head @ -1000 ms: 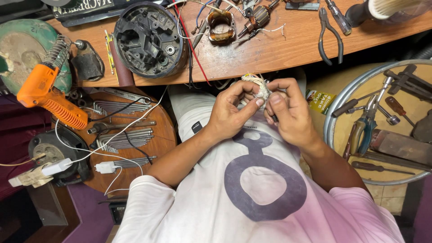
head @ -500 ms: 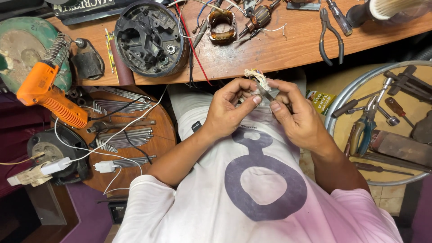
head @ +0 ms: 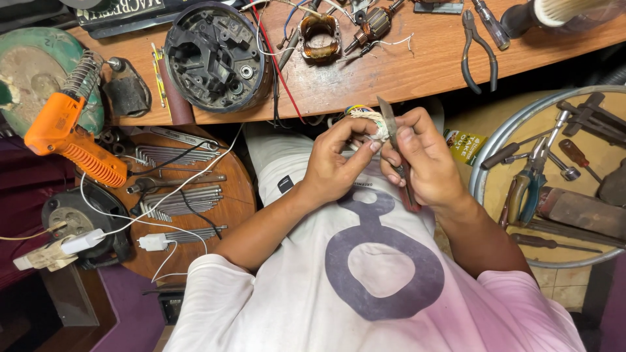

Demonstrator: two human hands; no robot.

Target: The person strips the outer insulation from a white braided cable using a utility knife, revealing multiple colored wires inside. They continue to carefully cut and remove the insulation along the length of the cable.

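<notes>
My left hand (head: 336,160) pinches a small bundle of coloured wires wrapped in pale string (head: 366,119), held over my white shirt just below the bench edge. My right hand (head: 427,163) grips a small knife (head: 389,120) by its dark red handle. The blade points up and lies against the right side of the bundle. Both hands touch at the fingertips around the bundle.
On the wooden bench (head: 391,72) lie a black motor housing (head: 215,55), a stator coil (head: 319,36), an armature (head: 375,26) and pliers (head: 476,45). An orange soldering gun (head: 72,140) sits left, above a round stool with wrenches (head: 176,195). A round tool tray (head: 554,182) stands right.
A second ago both hands worked the bundle with their fingers. The knife has since come up in my right hand, its blade now upright against the bundle.
</notes>
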